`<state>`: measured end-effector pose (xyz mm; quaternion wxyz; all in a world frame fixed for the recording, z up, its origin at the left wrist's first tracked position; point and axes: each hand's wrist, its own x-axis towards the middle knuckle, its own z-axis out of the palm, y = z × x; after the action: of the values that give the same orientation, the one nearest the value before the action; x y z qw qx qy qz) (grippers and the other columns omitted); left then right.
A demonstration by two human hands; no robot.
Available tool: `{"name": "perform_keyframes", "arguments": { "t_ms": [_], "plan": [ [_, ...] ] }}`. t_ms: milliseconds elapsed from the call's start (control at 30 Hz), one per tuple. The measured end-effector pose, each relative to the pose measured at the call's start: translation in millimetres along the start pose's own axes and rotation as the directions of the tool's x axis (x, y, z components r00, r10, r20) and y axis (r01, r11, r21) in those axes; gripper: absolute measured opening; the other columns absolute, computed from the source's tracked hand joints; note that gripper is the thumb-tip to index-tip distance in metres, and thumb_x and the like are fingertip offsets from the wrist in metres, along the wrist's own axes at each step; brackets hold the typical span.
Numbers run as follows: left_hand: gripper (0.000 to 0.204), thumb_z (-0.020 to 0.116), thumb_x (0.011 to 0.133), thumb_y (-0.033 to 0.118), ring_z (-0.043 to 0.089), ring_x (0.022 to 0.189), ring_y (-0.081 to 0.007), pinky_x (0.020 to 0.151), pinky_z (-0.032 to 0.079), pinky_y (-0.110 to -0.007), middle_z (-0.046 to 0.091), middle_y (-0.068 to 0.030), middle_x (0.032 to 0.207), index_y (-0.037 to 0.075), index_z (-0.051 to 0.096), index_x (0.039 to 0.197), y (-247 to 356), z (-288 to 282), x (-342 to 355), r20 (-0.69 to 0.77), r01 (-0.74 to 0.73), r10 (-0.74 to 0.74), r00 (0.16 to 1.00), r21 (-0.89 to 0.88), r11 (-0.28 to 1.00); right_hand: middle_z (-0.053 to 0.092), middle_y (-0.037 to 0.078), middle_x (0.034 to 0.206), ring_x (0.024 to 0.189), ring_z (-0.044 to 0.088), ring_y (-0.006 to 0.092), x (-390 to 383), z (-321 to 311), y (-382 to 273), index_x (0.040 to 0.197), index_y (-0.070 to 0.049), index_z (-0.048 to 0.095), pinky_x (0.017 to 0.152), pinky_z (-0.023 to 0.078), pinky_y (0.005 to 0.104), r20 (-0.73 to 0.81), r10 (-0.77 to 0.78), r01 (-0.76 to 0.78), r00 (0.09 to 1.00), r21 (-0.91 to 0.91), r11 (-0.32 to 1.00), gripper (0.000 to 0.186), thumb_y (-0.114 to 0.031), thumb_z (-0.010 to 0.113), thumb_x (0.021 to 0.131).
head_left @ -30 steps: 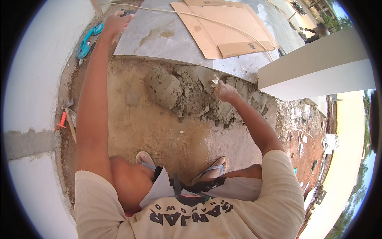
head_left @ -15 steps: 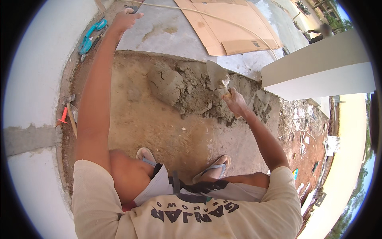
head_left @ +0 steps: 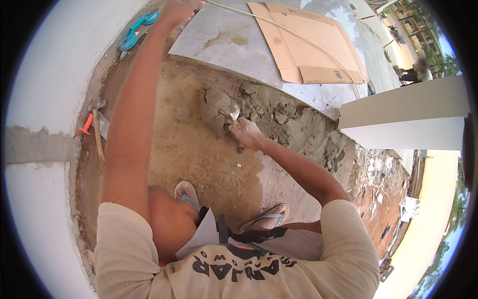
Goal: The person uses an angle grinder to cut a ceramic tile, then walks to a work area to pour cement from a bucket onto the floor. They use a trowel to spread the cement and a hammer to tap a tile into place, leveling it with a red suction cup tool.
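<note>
My right hand [head_left: 246, 133] is closed round the handle of a trowel [head_left: 234, 115]. Its blade, coated in grey, is over the left end of a heap of wet mortar [head_left: 284, 117] and blends in with it. The mortar lies in a rough band along the edge of a grey slab [head_left: 209, 47]. At the upper edge of the picture, my left hand [head_left: 178, 12] is stretched far forward, partly cut off. Its fingers are bent, and what they hold, if anything, cannot be made out.
Flattened cardboard [head_left: 311, 42] lies on the slab, crossed by a pale cable [head_left: 294, 35]. Along the white wall [head_left: 45, 89] are a turquoise double-cup tool [head_left: 132, 37], a hammer [head_left: 98, 129] and a red-orange handle [head_left: 87, 123]. A pillar [head_left: 403, 117] stands at right; a person [head_left: 420, 72] is beyond.
My right hand has swung the trowel left and nearer, from the middle of the mortar to its left end. My left hand has gone farther toward the upper edge. The view has shifted slightly.
</note>
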<state>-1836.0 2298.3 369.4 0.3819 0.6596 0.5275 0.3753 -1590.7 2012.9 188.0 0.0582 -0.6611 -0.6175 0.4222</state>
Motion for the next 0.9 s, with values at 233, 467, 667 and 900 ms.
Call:
{"name": "perform_keyframes", "arguments": {
  "t_ms": [233, 467, 667, 900],
  "plan": [
    [0.092, 0.079, 0.081, 0.049, 0.063, 0.104, -0.0227, 0.089, 0.051, -0.034, 0.066, -0.0176, 0.111, -0.005, 0.043, 0.145, 33, -8, -16, -0.017, 0.055, -0.054, 0.998, 0.047, 0.997, 0.068, 0.030, 0.097, 0.096, 0.067, 0.0461, -7, -41, -31, 0.116, 0.003, 0.054, 0.086, 0.052, 0.0532, -0.055, -0.067, 0.039, 0.996, -0.412, 0.910, 0.044, -0.037, 0.054, 0.097],
    [0.092, 0.079, 0.081, 0.049, 0.063, 0.103, -0.0227, 0.089, 0.051, -0.035, 0.066, -0.0169, 0.109, -0.005, 0.043, 0.145, 43, -21, -45, -0.079, 0.178, -0.171, 0.982, 0.091, 0.980, 0.067, 0.031, 0.097, 0.095, 0.067, 0.0461, -42, -82, -23, 0.116, 0.003, 0.047, 0.082, 0.053, 0.0555, -0.227, -0.108, 0.004, 0.968, -0.414, 0.910, 0.038, -0.030, 0.056, 0.098],
    [0.094, 0.079, 0.080, 0.051, 0.064, 0.102, -0.0236, 0.089, 0.050, -0.036, 0.066, -0.0161, 0.106, -0.004, 0.042, 0.146, 17, -37, -35, -0.016, 0.216, -0.218, 0.976, -0.089, 0.972, 0.069, 0.028, 0.085, 0.086, 0.068, 0.0463, -30, -23, -18, 0.108, 0.003, 0.048, 0.075, 0.055, 0.0539, -0.013, -0.176, 0.149, 0.984, -0.479, 0.865, 0.036, -0.032, 0.053, 0.100],
    [0.097, 0.079, 0.079, 0.053, 0.064, 0.104, -0.0255, 0.088, 0.050, -0.036, 0.065, -0.0175, 0.110, -0.004, 0.040, 0.147, 25, -17, -63, -0.044, 0.115, -0.116, 0.992, -0.025, 0.993, 0.069, 0.027, 0.092, 0.091, 0.068, 0.0443, 30, -23, 8, 0.109, 0.003, 0.050, 0.082, 0.054, 0.0530, -0.058, -0.078, 0.041, 0.995, -0.476, 0.879, 0.039, -0.035, 0.052, 0.100]
  ]
}}
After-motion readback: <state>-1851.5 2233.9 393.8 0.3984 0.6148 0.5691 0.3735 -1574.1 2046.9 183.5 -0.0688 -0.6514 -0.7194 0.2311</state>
